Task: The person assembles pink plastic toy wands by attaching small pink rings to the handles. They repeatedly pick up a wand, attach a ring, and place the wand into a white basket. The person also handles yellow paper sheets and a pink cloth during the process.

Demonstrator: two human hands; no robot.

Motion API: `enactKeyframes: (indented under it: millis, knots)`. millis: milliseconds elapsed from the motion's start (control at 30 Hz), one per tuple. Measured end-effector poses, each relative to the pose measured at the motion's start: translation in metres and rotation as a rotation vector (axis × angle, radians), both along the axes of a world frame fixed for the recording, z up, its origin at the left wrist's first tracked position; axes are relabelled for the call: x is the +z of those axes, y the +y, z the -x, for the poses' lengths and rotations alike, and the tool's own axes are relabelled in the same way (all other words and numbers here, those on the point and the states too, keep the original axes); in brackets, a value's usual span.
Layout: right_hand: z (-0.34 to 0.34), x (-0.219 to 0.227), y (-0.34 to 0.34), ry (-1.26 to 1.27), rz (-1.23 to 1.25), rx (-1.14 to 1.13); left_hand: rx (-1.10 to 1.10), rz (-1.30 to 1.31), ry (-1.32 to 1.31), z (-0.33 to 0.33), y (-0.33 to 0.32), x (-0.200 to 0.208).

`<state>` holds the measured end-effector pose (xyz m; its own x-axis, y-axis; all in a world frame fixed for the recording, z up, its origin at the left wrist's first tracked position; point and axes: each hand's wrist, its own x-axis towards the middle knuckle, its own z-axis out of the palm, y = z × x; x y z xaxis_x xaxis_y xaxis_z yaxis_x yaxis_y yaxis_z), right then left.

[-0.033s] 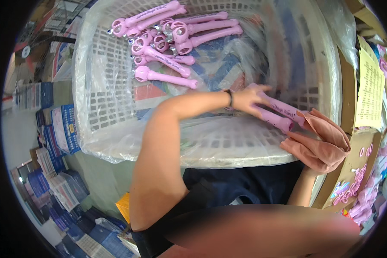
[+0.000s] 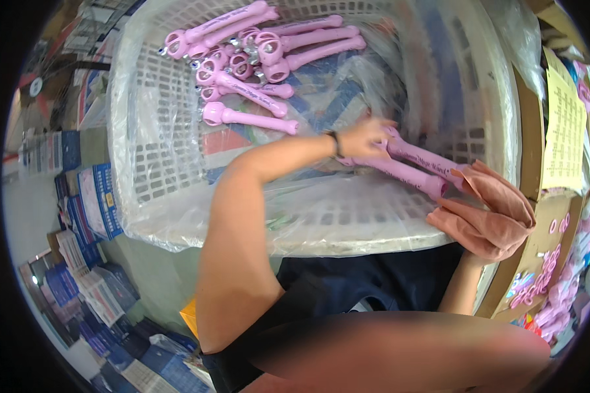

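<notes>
Two pink toy wands (image 2: 410, 178) lie side by side at the right of the plastic-lined basket (image 2: 347, 249). My left hand (image 2: 362, 141), with a dark band on the wrist, reaches over their left ends. Its fingers are blurred, so whether they grip a wand is unclear. A brown cloth (image 2: 495, 213) is draped over my right hand, hiding its fingers; only the wrist shows below. The cloth meets the right ends of the wands. At the basket's upper left lies a loose pile of more pink wands (image 2: 252, 116) with round, caged heads.
Cardboard boxes (image 2: 528, 268) with small pink parts line the right side, and a yellow printed sheet (image 2: 564, 124) hangs there. Stacks of blue and white packages (image 2: 98, 196) stand on the left. Clear plastic film covers the basket's walls.
My left hand has slid to the left along the two wands, uncovering more of their shafts. The cloth and the two wands stay nearly in place.
</notes>
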<state>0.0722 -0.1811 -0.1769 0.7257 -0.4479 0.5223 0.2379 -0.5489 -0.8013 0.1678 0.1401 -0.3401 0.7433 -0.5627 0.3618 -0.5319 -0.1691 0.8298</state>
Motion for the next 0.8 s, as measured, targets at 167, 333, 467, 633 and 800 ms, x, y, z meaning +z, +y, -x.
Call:
enactKeyframes:
  millis: [167, 333, 467, 633, 800]
  knots:
    - [0.004, 0.004, 0.004, -0.002, -0.116, -0.071, 0.252, -1.397, 0.400, 0.015, 0.174, -0.051]
    - [-0.004, 0.032, 0.024, 0.106, -0.083, 0.090, 0.359, -1.428, 0.393, 0.063, 0.228, -0.106]
    - [-0.007, 0.040, 0.035, 0.135, -0.124, 0.106, 0.147, -1.644, 0.127, 0.068, 0.211, -0.079]
    - [-0.008, 0.037, 0.041, 0.134, -0.099, 0.011, 0.082, -1.070, 0.346, 0.037, 0.129, 0.033]
    - [-0.009, 0.036, 0.041, 0.125, -0.082, 0.113, -0.023, -0.426, -0.099, 0.020, -0.006, 0.120]
